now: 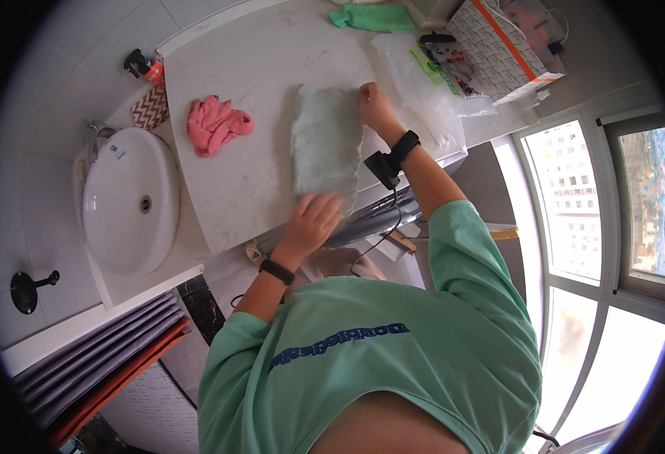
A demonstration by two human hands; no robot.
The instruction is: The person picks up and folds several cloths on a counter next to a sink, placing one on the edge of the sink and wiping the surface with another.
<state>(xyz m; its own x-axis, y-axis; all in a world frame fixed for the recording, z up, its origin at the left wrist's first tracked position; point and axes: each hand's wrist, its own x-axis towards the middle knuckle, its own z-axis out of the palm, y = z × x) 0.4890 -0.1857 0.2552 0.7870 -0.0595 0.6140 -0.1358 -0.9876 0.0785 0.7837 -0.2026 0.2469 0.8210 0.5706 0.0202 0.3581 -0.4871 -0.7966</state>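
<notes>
A pale grey-green cloth [326, 142] lies spread on the marble-patterned countertop [236, 62], its long sides running away from me. The curled fingers of my right hand [376, 110] pinch it at the far right corner. Over the near end, my left hand [314, 218] rests with fingers apart, slightly blurred. A crumpled pink cloth [216, 126] is to the left, apart from both hands. Dark bands circle both wrists, and a small black device [383, 169] with a cable hangs at the right one.
An oval white washbasin [122, 198] with a tap [97, 136] is at left, near a spray bottle [149, 69]. Clear plastic bags [417, 96], a patterned box [497, 51] and a folded green cloth [375, 18] occupy the far right. Windows [565, 198] line the right side.
</notes>
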